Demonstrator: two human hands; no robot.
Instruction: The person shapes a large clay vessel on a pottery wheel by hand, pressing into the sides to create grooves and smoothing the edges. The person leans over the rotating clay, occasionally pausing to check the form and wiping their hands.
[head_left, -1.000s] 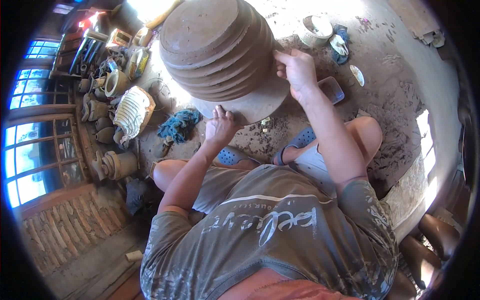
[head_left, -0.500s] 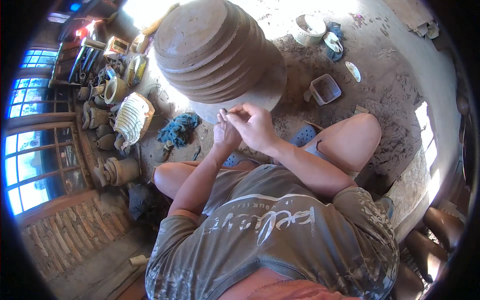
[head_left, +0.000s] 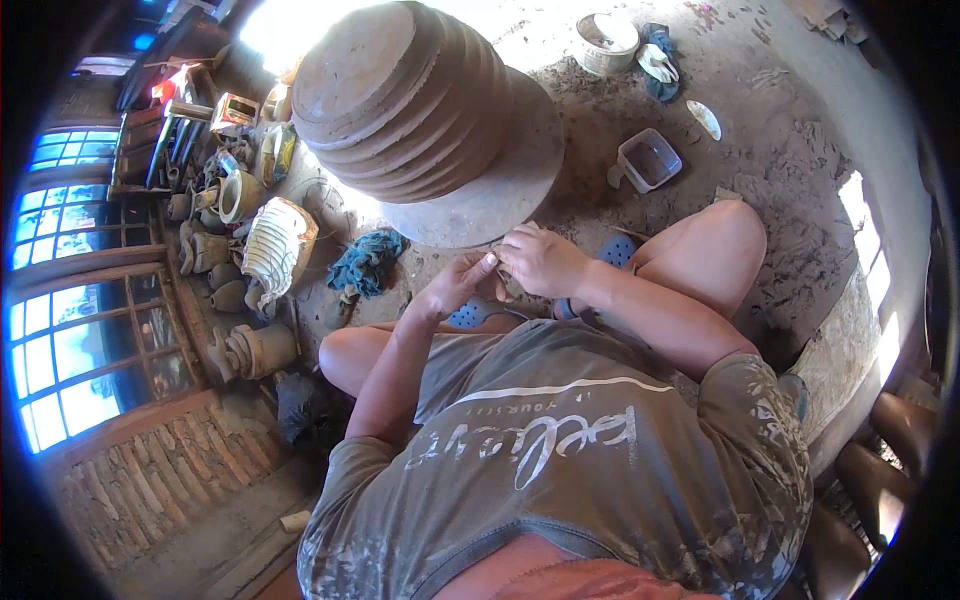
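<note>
My left hand [head_left: 470,280] and my right hand [head_left: 540,262] meet over my lap, just short of the wheel's front edge, fingers bent and touching each other; whatever may be between them is too hidden to make out. In front of them a large upturned, ridged brown clay pot [head_left: 390,110] stands on a round grey turntable [head_left: 465,220]. A crumpled teal cloth [head_left: 365,265] lies left of the turntable, and a small square plastic tub [head_left: 650,158] sits to the right of it.
Small pots and tools [head_left: 240,195], a white ribbed piece [head_left: 275,250] and stacked clay items [head_left: 260,350] line the left side below windows. Behind at the right are a white bucket [head_left: 605,42] and white-and-blue rags [head_left: 660,70]. Brown curved forms [head_left: 875,490] stand at lower right.
My right hand has left the pot's side and come down to my left hand, which has left the turntable's edge; both have moved lower, toward my lap.
</note>
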